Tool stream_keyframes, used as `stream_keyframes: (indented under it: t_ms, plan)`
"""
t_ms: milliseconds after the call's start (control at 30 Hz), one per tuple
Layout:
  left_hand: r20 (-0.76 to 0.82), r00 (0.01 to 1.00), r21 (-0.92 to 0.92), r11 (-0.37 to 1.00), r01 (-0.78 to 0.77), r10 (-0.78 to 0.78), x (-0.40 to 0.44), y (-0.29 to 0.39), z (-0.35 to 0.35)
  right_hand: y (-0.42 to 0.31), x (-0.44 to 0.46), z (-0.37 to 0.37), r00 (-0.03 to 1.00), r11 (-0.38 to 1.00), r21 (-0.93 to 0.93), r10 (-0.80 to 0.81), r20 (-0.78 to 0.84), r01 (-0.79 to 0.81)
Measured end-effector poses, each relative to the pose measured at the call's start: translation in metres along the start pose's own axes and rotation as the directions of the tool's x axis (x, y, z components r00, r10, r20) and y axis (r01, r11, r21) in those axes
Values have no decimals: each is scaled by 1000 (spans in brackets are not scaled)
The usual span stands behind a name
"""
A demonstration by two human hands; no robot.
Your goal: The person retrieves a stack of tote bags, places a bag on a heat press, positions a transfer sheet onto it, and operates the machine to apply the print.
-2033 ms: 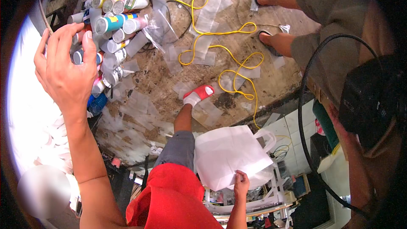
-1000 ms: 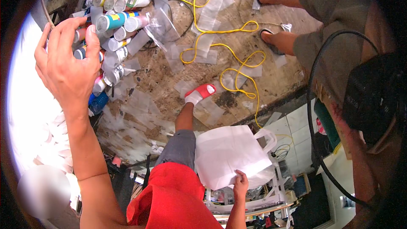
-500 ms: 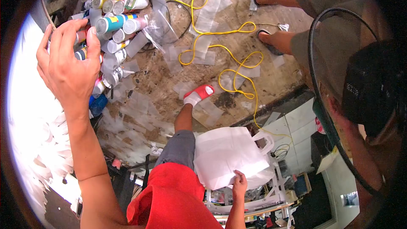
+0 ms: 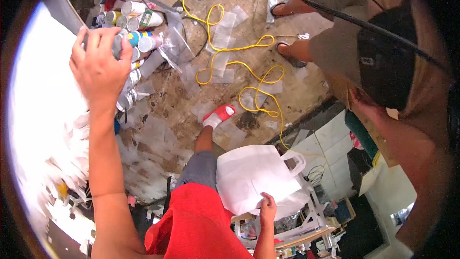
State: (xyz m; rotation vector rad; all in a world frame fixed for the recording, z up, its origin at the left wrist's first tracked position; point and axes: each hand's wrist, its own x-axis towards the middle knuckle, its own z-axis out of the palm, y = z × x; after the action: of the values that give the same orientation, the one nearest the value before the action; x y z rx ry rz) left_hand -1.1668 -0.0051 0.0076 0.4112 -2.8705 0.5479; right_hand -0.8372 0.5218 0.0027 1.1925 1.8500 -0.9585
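Observation:
At the left my left hand point(image 4: 103, 64) is raised with curved fingers and its thumb apart, over the near side of a pile of bottles point(image 4: 129, 23). I see nothing held in it. Lower right of the middle, my right hand point(image 4: 267, 207) pinches the lower edge of a white bag point(image 4: 254, 172). The bag lies flat, its handle loop point(image 4: 294, 163) pointing right. The far side of both hands is hidden.
A yellow cord point(image 4: 239, 48) winds over the stained floor among translucent sheets point(image 4: 223, 33). Another person point(image 4: 335, 43) stands at the right, behind a black cable point(image 4: 354, 19). A white frame point(image 4: 314, 211) is under the bag.
The view has shifted; the floor and cord appear further left. My left hand has moved right in the view, still open. The other person's arm and cable have moved. My right hand stays at the bag.

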Motion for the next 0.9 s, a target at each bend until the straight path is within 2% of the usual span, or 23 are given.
stream_keyframes:
  t_ms: [133,200,267,400,467,533,567,633,667,733,767,800,833,867,900]
  plan:
    - [-67,998,-30,1000,0,-2,0,1,-5,8,-5,-9,996,997,13,-80,-42,80]
    - [-5,1000,-27,1000,10,-11,-1,-1,-9,-3,-18,-15,981,986,-58,-163,-109,157]
    - [-77,997,-56,998,9,-13,-2,-2,-10,-2,-28,-24,976,984,-35,-179,-120,176]
    - [-117,993,-70,997,-40,32,-3,-9,-12,-12,-54,-42,957,973,-7,-228,-181,230]
    - [-131,991,-140,989,-46,27,-7,-13,-17,-12,-71,-49,918,945,47,-302,-257,324]
    - [-84,996,-247,967,-55,35,-7,-11,-25,-10,-85,-62,805,888,-97,-451,-386,450]
    - [-21,999,-256,965,-50,46,-6,-12,-30,-14,-100,-71,778,883,-76,-447,-442,463]
    - [104,993,-262,965,-21,50,-3,-5,-42,-20,-133,-91,823,925,-155,-379,-423,347]
    - [169,985,-255,967,11,34,0,-1,-46,-13,-144,-98,800,926,-121,-371,-472,359]
    - [263,958,-236,970,-54,117,8,7,-27,2,-159,-113,724,882,-131,-449,-525,453]
    - [303,946,-320,947,-18,120,10,21,-45,3,-171,-122,701,874,-101,-446,-557,476]
    - [344,930,-403,915,22,130,7,34,-63,2,-191,-128,725,886,-72,-419,-547,458]
    - [325,923,-507,862,-15,207,-2,57,-76,4,-203,-138,755,899,-41,-390,-527,436]
    - [304,908,-600,799,-51,287,-15,87,-85,12,-210,-147,742,891,-15,-386,-547,453]
    - [478,742,-758,648,78,470,-29,122,-86,21,-216,-154,688,843,-3,-442,-576,538]
